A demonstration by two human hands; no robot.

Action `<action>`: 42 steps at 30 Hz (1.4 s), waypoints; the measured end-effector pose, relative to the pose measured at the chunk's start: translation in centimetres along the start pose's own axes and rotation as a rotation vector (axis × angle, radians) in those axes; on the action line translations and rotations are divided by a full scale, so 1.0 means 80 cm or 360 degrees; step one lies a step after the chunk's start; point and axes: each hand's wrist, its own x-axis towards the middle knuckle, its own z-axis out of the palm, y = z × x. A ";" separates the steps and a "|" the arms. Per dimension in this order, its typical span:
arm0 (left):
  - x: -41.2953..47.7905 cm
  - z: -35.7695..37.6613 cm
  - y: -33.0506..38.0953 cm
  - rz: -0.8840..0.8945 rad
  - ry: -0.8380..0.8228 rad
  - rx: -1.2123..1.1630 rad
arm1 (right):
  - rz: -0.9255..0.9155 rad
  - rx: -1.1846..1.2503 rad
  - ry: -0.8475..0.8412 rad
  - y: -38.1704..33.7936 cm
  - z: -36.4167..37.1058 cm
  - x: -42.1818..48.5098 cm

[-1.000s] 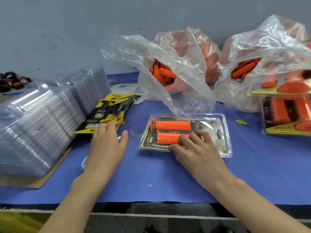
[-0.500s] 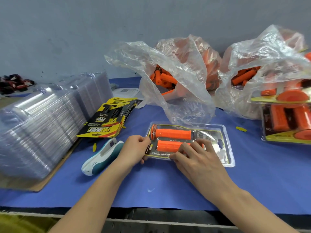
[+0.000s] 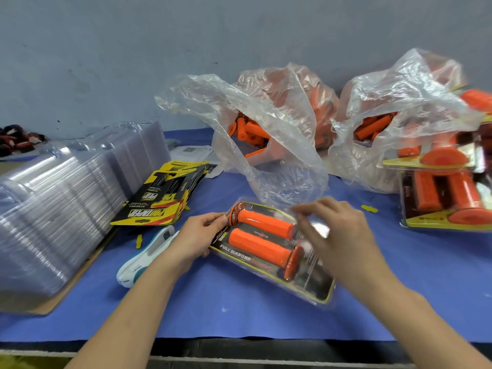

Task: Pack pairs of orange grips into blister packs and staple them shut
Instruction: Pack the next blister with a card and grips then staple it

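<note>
The blister pack (image 3: 314,286) with two orange grips (image 3: 259,247) inside tilts over the blue bench (image 3: 399,288), left grip (image 3: 194,237) pinching its left end, right grip (image 3: 340,235) curled on its clear far edge; not stapled yet, it might pop open and spill them.

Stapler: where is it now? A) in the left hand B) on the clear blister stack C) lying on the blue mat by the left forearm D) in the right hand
C: the stapler lies on the blue mat; the left hand and right hand hold the blister pack.
</note>
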 end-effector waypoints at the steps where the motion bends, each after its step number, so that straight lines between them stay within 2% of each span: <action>1: 0.001 -0.001 0.002 -0.0054 -0.0008 -0.0122 | 0.0183 0.0007 -0.0044 0.016 -0.006 0.006; 4: 0.005 0.001 0.007 -0.0254 -0.0006 -0.0671 | 0.0762 0.0191 -0.0391 0.062 -0.022 0.012; 6: 0.005 0.003 0.010 -0.0296 0.0011 -0.0882 | 0.1000 0.0471 -0.0536 0.075 -0.023 0.013; 10: 0.003 0.009 0.013 -0.0347 0.0042 -0.1072 | 0.1044 0.0639 -0.0854 0.070 -0.014 0.014; 13: 0.001 0.012 0.014 -0.0401 0.0034 -0.1164 | 0.1049 0.0645 -0.0968 0.060 -0.015 0.014; 16: 0.002 0.013 0.011 -0.0472 0.0006 -0.1324 | 0.1176 0.0868 -0.1180 0.044 -0.021 0.010; 19: 0.000 0.018 0.013 -0.0430 -0.0043 -0.1236 | 0.1186 0.1155 -0.1531 0.025 -0.023 -0.004; 21: -0.004 0.023 0.013 -0.0383 -0.0010 -0.1074 | 0.1181 0.1244 -0.1613 0.013 -0.020 -0.009; 26: -0.007 0.032 0.025 -0.0274 -0.0340 -0.0777 | 0.1438 0.1329 -0.1163 -0.003 -0.003 -0.003; 28: -0.002 0.036 0.030 -0.0216 -0.0234 -0.0653 | 0.1476 0.1307 -0.1051 -0.004 0.001 -0.001; 30: 0.003 0.038 0.031 -0.0091 -0.0050 -0.0396 | 0.1548 0.1386 -0.0815 -0.003 0.002 0.000; 33: -0.008 0.035 0.032 0.0344 0.0235 0.0131 | 0.1683 0.1611 -0.0392 -0.002 -0.002 -0.002; 35: -0.031 0.037 0.040 0.0677 0.0308 0.0294 | 0.1739 0.1727 -0.0232 -0.002 -0.004 -0.009; 39: -0.084 0.067 0.049 0.1415 0.0228 0.0792 | 0.1862 0.1863 -0.0033 -0.008 -0.004 -0.021; 42: -0.107 0.104 0.048 0.1717 0.0211 0.1370 | 0.1902 0.1808 0.0114 -0.013 -0.002 -0.023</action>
